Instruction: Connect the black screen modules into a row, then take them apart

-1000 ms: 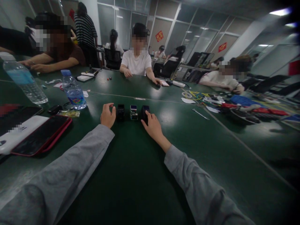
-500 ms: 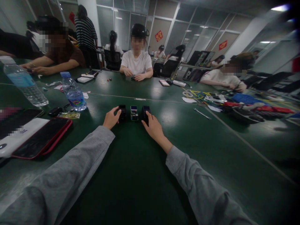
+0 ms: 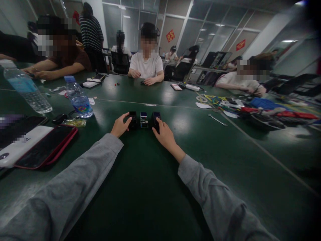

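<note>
Three small blocks stand in a row on the dark green table (image 3: 150,187). My left hand (image 3: 120,125) has its fingers closed around the left black block (image 3: 132,119). My right hand (image 3: 163,134) grips the right black block (image 3: 155,119) from the side. Between them stands the middle block (image 3: 143,119), silver with a blue top, touched by neither hand. Both my arms wear grey sleeves.
Two water bottles (image 3: 78,98) (image 3: 26,87) and two phones (image 3: 47,144) lie at the left. A metal tool (image 3: 217,120) and a heap of coloured parts (image 3: 250,108) sit at the right. Several other people sit across the table.
My left hand moved right from beside the row and closed on the left black block. My right hand stayed on the right block.
</note>
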The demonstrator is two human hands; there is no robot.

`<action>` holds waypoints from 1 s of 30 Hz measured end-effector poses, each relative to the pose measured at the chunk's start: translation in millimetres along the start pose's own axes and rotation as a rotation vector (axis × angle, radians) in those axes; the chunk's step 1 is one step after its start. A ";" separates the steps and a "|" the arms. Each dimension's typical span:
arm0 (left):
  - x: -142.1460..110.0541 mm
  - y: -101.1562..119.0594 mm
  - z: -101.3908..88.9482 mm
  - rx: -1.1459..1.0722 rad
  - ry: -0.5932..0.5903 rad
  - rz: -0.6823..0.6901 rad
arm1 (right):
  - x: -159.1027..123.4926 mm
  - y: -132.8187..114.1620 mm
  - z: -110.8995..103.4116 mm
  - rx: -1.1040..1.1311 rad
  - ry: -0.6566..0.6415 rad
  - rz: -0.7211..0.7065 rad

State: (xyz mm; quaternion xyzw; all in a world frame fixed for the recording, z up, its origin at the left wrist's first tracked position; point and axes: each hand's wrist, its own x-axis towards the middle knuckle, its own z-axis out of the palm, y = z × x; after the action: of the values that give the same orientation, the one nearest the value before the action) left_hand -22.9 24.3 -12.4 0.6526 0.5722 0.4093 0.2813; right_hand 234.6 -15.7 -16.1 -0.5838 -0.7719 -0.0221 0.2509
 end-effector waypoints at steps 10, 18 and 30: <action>1.5 -3.6 1.5 -0.028 0.004 0.000 | 0.9 2.0 2.3 0.015 0.002 0.000; -3.6 2.3 1.5 0.239 0.277 0.294 | 1.5 1.3 2.3 -0.015 -0.003 0.000; -13.6 19.9 21.3 0.641 -0.018 0.706 | 2.4 -0.4 4.3 -0.017 0.014 -0.007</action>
State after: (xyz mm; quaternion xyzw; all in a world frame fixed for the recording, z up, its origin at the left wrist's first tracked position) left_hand 5.4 9.4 -9.4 0.8646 0.4104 0.2769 -0.0855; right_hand 232.2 -12.3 -18.8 -0.5831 -0.7718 -0.0337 0.2512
